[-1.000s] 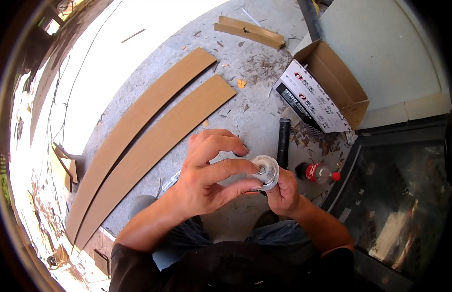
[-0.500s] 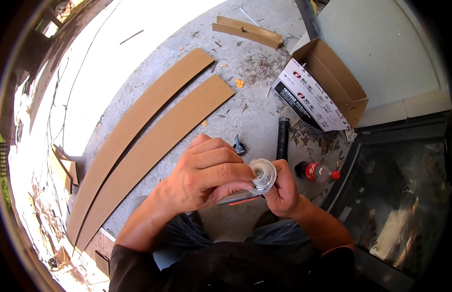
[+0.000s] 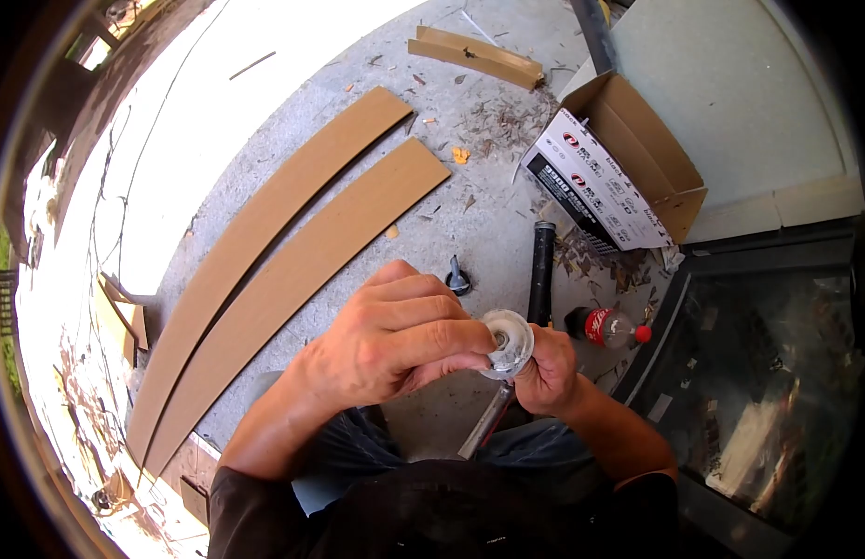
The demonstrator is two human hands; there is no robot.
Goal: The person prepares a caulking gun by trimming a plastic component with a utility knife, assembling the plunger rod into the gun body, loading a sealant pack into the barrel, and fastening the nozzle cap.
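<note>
1. Above the concrete floor [image 3: 423,247]: hands, two. Right hand [image 3: 546,373], closed on the round translucent piece [image 3: 516,350]; left hand [image 3: 390,328], thumb and fingertips bunched at it, whether clamped cannot be told.
2. Round translucent piece, one: between the hands, left fingertips at its middle, right hand at its opposite edge.
3. Metallic bar [image 3: 486,424], one: slanting below the piece; join hidden.
4. Brown boards [image 3: 311,279], two: side by side.
5. Black tube [image 3: 542,270], one; bottle [image 3: 610,329], red-capped, one: beyond the right hand.
6. Printed carton [image 3: 595,186], one: open.
</note>
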